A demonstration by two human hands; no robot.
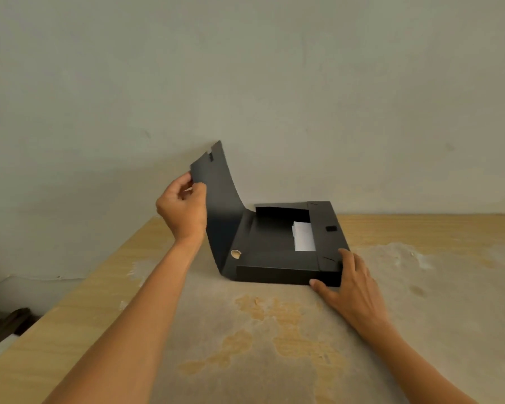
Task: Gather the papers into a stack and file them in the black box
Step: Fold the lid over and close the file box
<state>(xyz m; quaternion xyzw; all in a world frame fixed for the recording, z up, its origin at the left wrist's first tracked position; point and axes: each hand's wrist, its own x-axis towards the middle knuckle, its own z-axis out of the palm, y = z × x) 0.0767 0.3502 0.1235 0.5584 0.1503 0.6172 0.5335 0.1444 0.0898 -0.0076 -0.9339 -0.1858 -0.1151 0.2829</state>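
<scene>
The black box point(274, 274) lies on the worn wooden table point(245, 345) near the wall. Its lid flap point(216, 182) stands raised and bent, and my left hand point(182, 207) pinches the flap's left edge between thumb and fingers. Inside the box, white papers point(303, 237) show through the gap under the inner flaps; most of the stack is hidden. My right hand point(349, 282) rests against the box's near right corner, thumb along the front wall and fingers spread on the corner.
A plain pale wall point(245, 83) rises right behind the table. The table's left edge point(79, 290) drops off to the floor, where dark objects point(9, 322) lie at the far left. The tabletop is stained and peeling.
</scene>
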